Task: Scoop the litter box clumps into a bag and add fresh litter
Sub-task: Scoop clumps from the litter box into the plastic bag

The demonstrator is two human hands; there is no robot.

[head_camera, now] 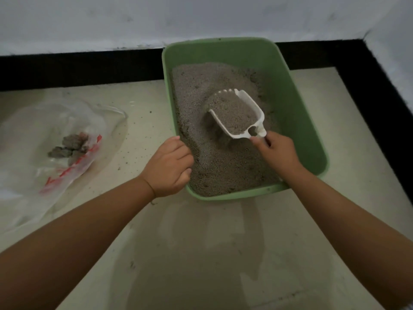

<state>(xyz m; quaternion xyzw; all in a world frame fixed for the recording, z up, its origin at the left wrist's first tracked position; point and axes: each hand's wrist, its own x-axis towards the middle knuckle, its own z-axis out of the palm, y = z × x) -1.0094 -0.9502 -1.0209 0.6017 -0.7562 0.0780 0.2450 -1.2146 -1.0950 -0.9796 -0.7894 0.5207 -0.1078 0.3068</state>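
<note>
Head view: pale floor [201, 253], black skirting [78, 68], white wall [134, 19].

green litter box [288, 90], white scoop [240, 115] – heaped, bagged clumps [71, 145]

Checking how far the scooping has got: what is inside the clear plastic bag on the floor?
The clear plastic bag holds a small pile of grey clumps, seen through the film beside its red print. Whether more lies under the crumpled folds cannot be seen.
</note>
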